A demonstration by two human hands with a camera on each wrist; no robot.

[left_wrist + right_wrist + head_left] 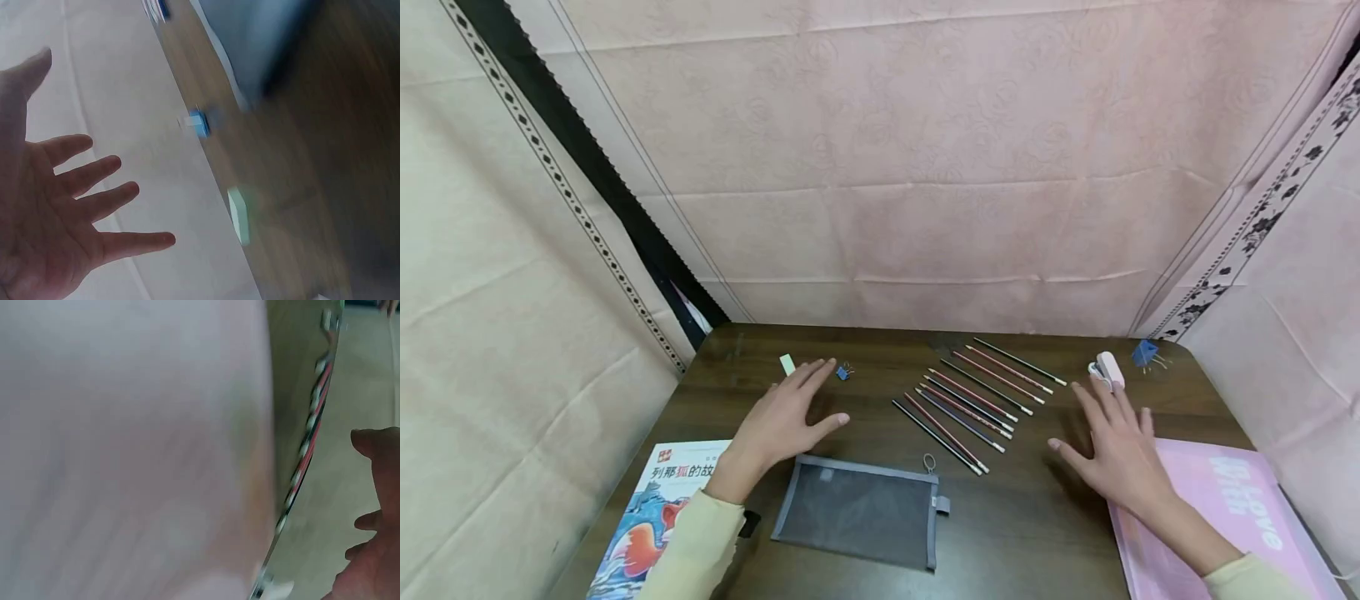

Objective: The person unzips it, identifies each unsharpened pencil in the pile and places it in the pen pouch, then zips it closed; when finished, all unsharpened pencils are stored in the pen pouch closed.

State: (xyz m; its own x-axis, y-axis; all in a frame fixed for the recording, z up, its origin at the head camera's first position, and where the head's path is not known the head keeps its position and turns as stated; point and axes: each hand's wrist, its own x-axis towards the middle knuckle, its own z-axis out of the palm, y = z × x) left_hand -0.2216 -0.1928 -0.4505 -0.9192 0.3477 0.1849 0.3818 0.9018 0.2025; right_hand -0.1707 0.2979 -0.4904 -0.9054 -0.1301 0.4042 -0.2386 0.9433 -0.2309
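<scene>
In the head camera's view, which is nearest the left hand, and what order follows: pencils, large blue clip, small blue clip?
1. Small blue clip: just right of the left hand's fingertips.
2. Pencils: farther right, near the middle.
3. Large blue clip: far right, at the back.

You face a creased pale pink cloth (887, 125) behind a dark brown table (1022, 533), with border-patterned cloths (512, 333) hanging left and right.

Book cover (651, 508): Chinese title (683, 472), "列那狐的故" readable, 狐 in red, the others dark.
Red mark (664, 456) above title: too small to read.
Pink folder (1198, 508): large white lettering (1231, 485), wording unclear from head view.
</scene>
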